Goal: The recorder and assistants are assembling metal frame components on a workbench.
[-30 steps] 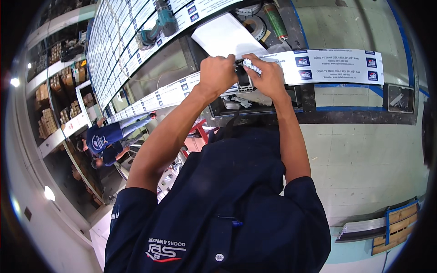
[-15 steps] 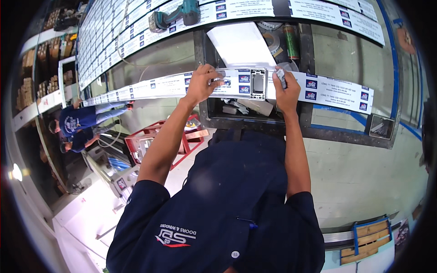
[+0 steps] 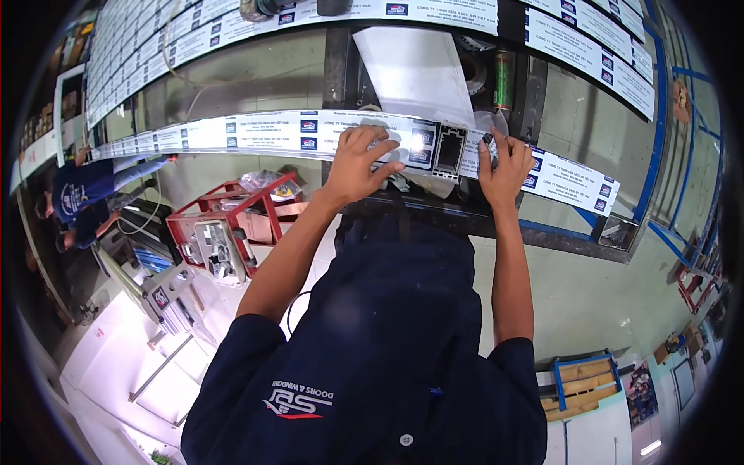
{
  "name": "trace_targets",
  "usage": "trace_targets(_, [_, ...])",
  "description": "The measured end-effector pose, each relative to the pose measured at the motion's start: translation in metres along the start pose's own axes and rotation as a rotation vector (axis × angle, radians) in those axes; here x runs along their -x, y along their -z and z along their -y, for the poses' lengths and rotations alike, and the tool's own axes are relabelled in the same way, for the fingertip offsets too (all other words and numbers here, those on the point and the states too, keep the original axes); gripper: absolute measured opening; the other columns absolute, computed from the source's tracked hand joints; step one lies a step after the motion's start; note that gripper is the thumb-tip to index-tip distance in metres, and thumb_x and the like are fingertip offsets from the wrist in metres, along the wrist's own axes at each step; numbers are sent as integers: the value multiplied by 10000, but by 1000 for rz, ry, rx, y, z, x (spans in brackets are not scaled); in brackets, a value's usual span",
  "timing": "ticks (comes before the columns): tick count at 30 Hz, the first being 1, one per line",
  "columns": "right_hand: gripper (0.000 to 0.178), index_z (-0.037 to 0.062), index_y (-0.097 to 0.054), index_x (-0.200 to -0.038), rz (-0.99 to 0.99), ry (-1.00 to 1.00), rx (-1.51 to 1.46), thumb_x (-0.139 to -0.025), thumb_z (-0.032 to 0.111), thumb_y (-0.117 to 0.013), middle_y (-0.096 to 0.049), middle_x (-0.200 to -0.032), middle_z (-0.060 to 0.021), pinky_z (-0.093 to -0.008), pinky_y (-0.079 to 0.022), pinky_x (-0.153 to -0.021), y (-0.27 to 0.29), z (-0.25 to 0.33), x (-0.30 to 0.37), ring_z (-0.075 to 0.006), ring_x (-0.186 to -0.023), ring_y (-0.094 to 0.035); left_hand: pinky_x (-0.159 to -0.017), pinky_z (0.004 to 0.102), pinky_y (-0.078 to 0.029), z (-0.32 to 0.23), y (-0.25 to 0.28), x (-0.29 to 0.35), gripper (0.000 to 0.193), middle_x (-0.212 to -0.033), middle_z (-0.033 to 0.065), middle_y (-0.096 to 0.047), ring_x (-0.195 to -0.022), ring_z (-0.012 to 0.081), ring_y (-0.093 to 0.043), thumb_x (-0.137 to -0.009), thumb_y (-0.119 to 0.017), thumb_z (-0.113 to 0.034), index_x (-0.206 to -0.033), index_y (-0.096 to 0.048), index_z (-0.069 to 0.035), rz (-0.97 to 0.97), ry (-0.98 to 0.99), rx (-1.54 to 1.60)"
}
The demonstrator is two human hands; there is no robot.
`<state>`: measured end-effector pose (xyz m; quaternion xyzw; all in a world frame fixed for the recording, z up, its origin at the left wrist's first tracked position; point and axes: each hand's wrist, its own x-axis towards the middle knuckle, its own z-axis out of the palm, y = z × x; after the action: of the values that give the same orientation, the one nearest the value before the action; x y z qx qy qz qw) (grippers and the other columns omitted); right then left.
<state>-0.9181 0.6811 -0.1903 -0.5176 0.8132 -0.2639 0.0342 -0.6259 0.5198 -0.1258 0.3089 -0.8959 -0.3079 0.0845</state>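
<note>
A long aluminium profile (image 3: 260,133) wrapped in white printed film crosses in front of me, with its hollow open end (image 3: 449,149) toward the right. My left hand (image 3: 358,164) rests on it with fingers curled and thumb apart; something pale shows under the fingers, too obscured to name. Just right of the open end, my right hand (image 3: 505,169) pinches a small crumpled silver-grey piece (image 3: 490,146), its kind unclear. That hand is over a second film-covered profile (image 3: 577,182), which runs off to the right.
A dark metal frame bench (image 3: 535,93) carries a white sheet (image 3: 415,74), a tape roll (image 3: 473,74) and a green can (image 3: 504,81). More film-covered profiles (image 3: 457,14) lie beyond. A red metal rack (image 3: 182,225) stands at left, near two people (image 3: 81,186).
My view has shifted, moving the bench and rack in the picture. The left hand's fingers have spread somewhat over the profile; the right hand still pinches the grey piece.
</note>
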Motion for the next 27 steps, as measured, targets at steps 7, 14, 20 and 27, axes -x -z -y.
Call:
trace_targets(7, [422,152,-755,-1366,34,22,3,-1004,368,-766,-600,-1106,-88,-443,-377,-942,0,-1,-1,-278,-1042,-533,-1175,553,-361,-6,-8,-13,536,-1366,119,-627,-1349,359,-551,-808,-903,-398,-1265,-758,-157,27,-159,32])
trace_targets(14, [467,140,-740,-1376,64,7,7,-987,398,-770,-586,-1148,-92,-461,-371,-973,1,-1,2,-293,-1094,-528,-1144,557,-381,-33,-28,-20,648,-1507,115,-556,-1393,356,-517,-808,-903,-364,-1387,-674,-186,66,-214,54])
trace_targets(20, [591,176,-667,-1434,55,277,-151,-868,264,-814,-571,-1412,-96,-557,-284,-1178,23,6,14,-339,-1356,-477,-1104,537,-403,-50,-59,-14,538,-1479,40,-578,-1363,285,-536,-837,-849,-215,-1336,-664,-135,112,-280,-177])
trace_targets(27, [569,224,-701,-1306,335,400,-39,-774,221,-904,-460,-1653,1,-659,-181,-1265,33,33,13,-332,-1586,-300,-1064,526,-411,-40,-67,-22,433,-1404,1,-626,-1283,263,-562,-802,-761,-97,-1231,-727,-137,79,-328,-270])
